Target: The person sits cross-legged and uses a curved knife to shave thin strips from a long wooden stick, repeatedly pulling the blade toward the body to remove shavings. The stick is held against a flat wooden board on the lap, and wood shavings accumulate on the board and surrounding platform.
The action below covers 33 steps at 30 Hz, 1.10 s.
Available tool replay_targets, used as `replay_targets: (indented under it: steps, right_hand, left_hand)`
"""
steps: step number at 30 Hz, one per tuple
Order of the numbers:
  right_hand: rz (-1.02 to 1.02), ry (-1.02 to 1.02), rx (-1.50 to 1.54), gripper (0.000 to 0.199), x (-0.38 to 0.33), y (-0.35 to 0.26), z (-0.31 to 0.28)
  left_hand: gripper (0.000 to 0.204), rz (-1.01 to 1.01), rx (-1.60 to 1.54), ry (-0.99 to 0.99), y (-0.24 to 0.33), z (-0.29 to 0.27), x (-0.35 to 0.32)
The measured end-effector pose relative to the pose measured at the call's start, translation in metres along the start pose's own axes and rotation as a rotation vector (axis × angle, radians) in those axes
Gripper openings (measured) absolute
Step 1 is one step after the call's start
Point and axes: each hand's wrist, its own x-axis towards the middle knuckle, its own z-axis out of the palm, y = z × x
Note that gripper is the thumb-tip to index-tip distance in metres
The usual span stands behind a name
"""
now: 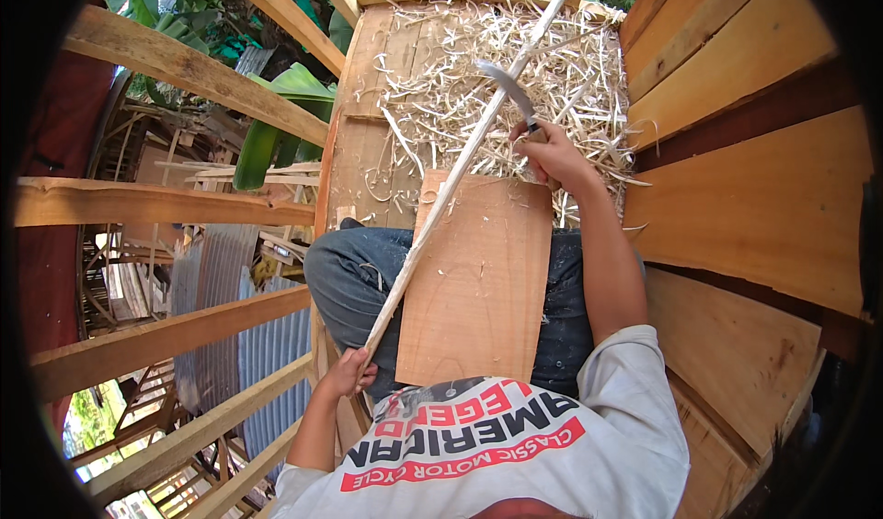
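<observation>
A long, pale, peeled wooden pole [453, 178] slants from lower left to the top of the view, past my lap. My left hand [352, 373] is wrapped round its near end, beside my left knee. The fingers of my right hand [555, 156] are closed round the handle of a curved knife [511, 89]. Its hooked metal blade crosses the pole, pointing left; whether the edge touches the wood, I cannot tell. Across my legs lies a flat wooden board [478, 280], and the pole passes over its left edge.
Curly wood shavings [432, 73] cover much of the plank floor [354, 165] ahead. Wooden rails [166, 201] stand along the left, with corrugated metal sheets [276, 344] and leaves [290, 86] beyond. Broad planks [745, 206] form a wall close on the right.
</observation>
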Motion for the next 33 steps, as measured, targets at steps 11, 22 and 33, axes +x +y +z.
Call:
replay_targets:
  steps: [11, 22, 33]
  right_hand:
    - [-0.057, 0.305, 0.253, 0.014, -0.026, -0.011, -0.036]
    - [-0.089, 0.543, 0.301, 0.024, -0.122, 0.005, 0.010]
    - [0.209, 0.251, 0.002, 0.041, -0.243, 0.031, 0.122]
  left_hand:
    - [0.052, 0.065, 0.025, -0.026, -0.001, 0.000, 0.000]
    - [0.054, 0.188, 0.280, -0.056, -0.007, -0.009, -0.013]
    - [0.055, 0.260, 0.213, -0.039, -0.021, -0.010, -0.013]
